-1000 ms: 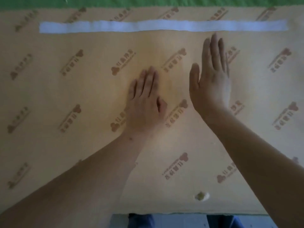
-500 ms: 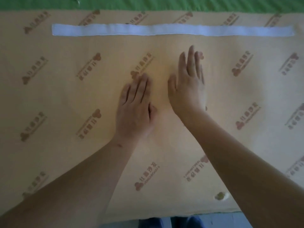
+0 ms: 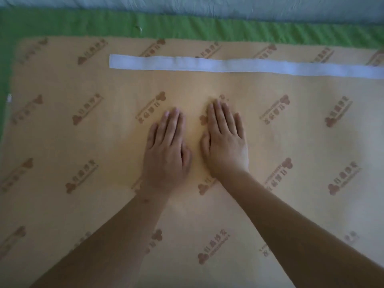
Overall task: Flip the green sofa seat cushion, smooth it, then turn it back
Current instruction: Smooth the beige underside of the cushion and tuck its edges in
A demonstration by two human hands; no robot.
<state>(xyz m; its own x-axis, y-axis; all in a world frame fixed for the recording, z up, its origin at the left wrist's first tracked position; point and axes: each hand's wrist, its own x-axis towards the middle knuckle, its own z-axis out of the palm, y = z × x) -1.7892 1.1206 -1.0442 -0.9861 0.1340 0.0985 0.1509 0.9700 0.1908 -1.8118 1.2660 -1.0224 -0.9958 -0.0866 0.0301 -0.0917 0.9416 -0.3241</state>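
Observation:
The sofa seat cushion (image 3: pixel 83 142) lies with its tan underside up, printed with brown logos, and fills most of the view. Its green edge (image 3: pixel 228 32) shows along the far side and at the left. A white strip (image 3: pixel 228 66) runs across the underside near the far edge. My left hand (image 3: pixel 168 148) and my right hand (image 3: pixel 226 140) lie flat, palms down, side by side on the middle of the cushion. Fingers are straight and close together, and neither hand holds anything.
A pale grey-blue surface (image 3: pixel 207 7) runs along the top of the view beyond the green edge. A small white tag (image 3: pixel 9 98) sits at the cushion's left edge.
My right hand has come down from a raised, edge-on pose and now lies flat beside the left hand. The view has shifted, showing more of the green edge and the left side.

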